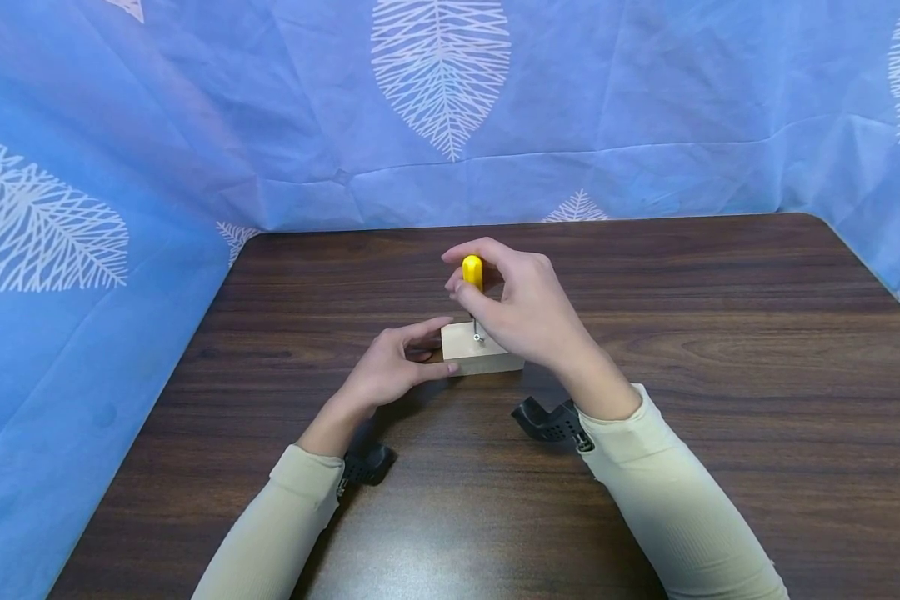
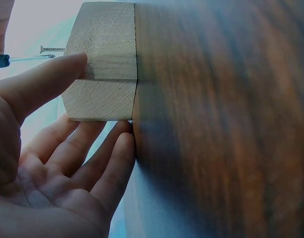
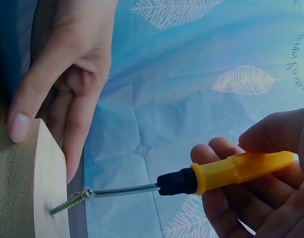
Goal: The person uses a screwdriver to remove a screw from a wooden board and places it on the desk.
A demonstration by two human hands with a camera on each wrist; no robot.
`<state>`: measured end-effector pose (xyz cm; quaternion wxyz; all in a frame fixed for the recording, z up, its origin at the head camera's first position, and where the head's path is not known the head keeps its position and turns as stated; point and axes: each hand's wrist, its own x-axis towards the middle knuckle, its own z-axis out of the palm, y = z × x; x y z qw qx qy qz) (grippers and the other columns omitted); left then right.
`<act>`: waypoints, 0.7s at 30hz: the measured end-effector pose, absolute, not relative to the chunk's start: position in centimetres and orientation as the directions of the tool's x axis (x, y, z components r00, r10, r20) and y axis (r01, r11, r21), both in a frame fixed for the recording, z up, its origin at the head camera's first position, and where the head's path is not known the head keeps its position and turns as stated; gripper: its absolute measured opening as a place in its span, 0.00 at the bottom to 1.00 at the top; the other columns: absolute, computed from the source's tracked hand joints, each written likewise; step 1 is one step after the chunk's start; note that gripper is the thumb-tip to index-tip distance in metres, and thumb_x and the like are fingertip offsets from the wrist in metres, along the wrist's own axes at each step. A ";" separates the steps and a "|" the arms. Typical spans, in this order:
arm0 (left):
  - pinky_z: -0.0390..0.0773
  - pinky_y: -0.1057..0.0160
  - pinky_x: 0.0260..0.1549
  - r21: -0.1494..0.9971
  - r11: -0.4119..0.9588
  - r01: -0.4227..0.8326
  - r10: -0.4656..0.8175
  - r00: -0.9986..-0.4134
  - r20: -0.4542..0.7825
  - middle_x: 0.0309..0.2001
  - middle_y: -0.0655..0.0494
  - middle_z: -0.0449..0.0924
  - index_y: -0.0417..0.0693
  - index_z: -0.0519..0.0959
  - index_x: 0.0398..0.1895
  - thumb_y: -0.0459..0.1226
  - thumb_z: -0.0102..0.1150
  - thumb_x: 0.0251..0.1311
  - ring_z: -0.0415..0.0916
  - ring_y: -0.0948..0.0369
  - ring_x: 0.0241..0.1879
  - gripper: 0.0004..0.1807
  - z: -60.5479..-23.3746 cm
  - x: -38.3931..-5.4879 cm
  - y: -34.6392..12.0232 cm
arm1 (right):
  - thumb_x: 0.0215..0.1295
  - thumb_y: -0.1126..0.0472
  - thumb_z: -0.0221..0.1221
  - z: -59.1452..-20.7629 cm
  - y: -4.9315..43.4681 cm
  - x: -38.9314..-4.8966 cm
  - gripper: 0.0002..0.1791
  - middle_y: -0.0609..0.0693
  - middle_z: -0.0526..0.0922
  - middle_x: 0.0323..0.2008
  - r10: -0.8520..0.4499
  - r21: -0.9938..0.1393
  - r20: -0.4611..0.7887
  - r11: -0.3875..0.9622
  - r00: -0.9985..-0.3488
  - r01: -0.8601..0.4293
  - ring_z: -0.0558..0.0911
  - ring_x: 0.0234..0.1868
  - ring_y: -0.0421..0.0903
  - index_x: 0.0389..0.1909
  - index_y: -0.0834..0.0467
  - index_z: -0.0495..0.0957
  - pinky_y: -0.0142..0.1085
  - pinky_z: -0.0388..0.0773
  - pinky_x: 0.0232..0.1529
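Observation:
A pale wooden block (image 1: 487, 365) lies on the table, and my left hand (image 1: 388, 364) steadies its left end. In the left wrist view, that hand's thumb (image 2: 57, 74) presses one side of the block while the fingertips touch its end. My right hand (image 1: 536, 312) grips a yellow-handled screwdriver (image 3: 236, 173) with a black collar, held shaft down over the block. A threaded screw (image 3: 70, 203) stands at a slant in the block's top face, most of its length showing. The screwdriver's tip meets the screw's head in the right wrist view.
The dark wood-grain table (image 1: 720, 333) extends around the block. Blue cloth (image 1: 300, 100) with white leaf prints hangs behind the table and along its left side. Black wrist mounts (image 1: 547, 421) sit below both wrists, close over the tabletop.

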<state>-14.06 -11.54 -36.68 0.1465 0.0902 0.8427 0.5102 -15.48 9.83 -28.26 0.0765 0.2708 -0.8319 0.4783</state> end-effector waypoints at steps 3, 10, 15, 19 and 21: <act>0.79 0.44 0.70 0.887 0.462 0.003 0.302 -0.941 -0.153 0.75 0.48 0.77 0.58 0.73 0.80 0.39 0.75 0.67 0.78 0.48 0.72 0.38 -36.7 -14.1 -11.5 | 0.74 0.66 0.63 -28.3 9.9 -15.5 0.17 0.49 0.92 0.43 -0.371 -0.755 0.394 0.391 -0.841 -0.526 0.87 0.40 0.44 0.61 0.55 0.84 0.37 0.76 0.40; 0.79 0.46 0.70 0.881 0.473 0.000 0.289 -0.945 -0.155 0.73 0.48 0.79 0.58 0.74 0.79 0.40 0.76 0.66 0.79 0.49 0.71 0.38 -36.7 -14.0 -11.4 | 0.75 0.66 0.62 -27.8 10.9 -15.8 0.20 0.51 0.93 0.46 -0.337 -0.770 0.390 0.391 -0.857 -0.505 0.90 0.43 0.44 0.66 0.56 0.81 0.31 0.80 0.39; 0.80 0.47 0.69 0.874 0.487 0.000 0.278 -0.948 -0.155 0.72 0.47 0.80 0.58 0.74 0.79 0.40 0.76 0.66 0.79 0.49 0.71 0.38 -36.8 -14.1 -11.3 | 0.75 0.62 0.66 -27.3 12.5 -16.2 0.20 0.52 0.94 0.49 -0.272 -0.796 0.359 0.410 -0.893 -0.446 0.92 0.45 0.46 0.62 0.60 0.74 0.27 0.84 0.46; 0.81 0.46 0.68 0.875 0.484 -0.014 0.270 -0.949 -0.165 0.71 0.47 0.80 0.60 0.73 0.79 0.40 0.77 0.65 0.80 0.49 0.70 0.39 -36.8 -13.9 -11.3 | 0.74 0.56 0.69 -27.2 13.9 -16.3 0.18 0.51 0.94 0.46 -0.232 -0.795 0.317 0.464 -0.920 -0.391 0.92 0.45 0.46 0.54 0.59 0.73 0.25 0.84 0.46; 0.81 0.45 0.67 0.875 0.484 -0.023 0.267 -0.948 -0.173 0.71 0.47 0.80 0.61 0.73 0.79 0.40 0.77 0.65 0.80 0.48 0.69 0.39 -36.7 -13.9 -11.4 | 0.73 0.55 0.70 -27.4 14.6 -16.4 0.18 0.51 0.94 0.44 -0.224 -0.790 0.291 0.492 -0.930 -0.366 0.92 0.44 0.46 0.53 0.57 0.75 0.26 0.84 0.44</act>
